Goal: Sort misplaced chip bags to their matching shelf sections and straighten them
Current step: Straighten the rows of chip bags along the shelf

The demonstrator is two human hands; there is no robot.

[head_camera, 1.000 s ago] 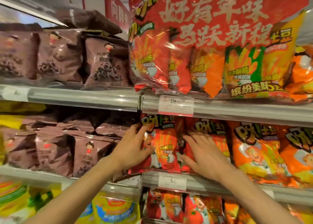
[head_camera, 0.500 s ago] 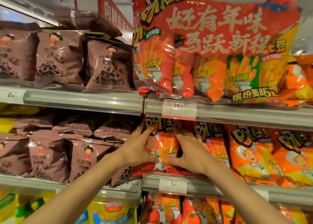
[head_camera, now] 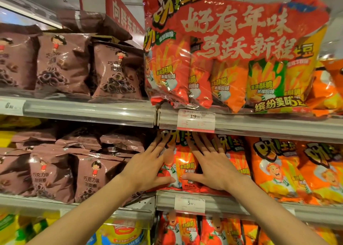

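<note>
Red tomato chip bag [head_camera: 182,163], upright, glossy, between flat hands [head_camera: 185,166]

Both arms extended forward; left hand [head_camera: 148,167] and right hand [head_camera: 211,166] flat, fingers straight, spread, thumbs nearly meeting.

We see both hands pressed flat, fingers straight, on a red chip bag [head_camera: 182,163] at the left end of the middle shelf [head_camera: 241,205]: the left hand [head_camera: 148,167] on its left side, the right hand [head_camera: 211,166] on its right. Brown snack bags [head_camera: 89,172] fill the section to the left, orange chip bags [head_camera: 278,170] stand to the right. Above, a large red multipack [head_camera: 235,55] sits on the upper shelf [head_camera: 259,128] over a price tag [head_camera: 195,121].
</note>
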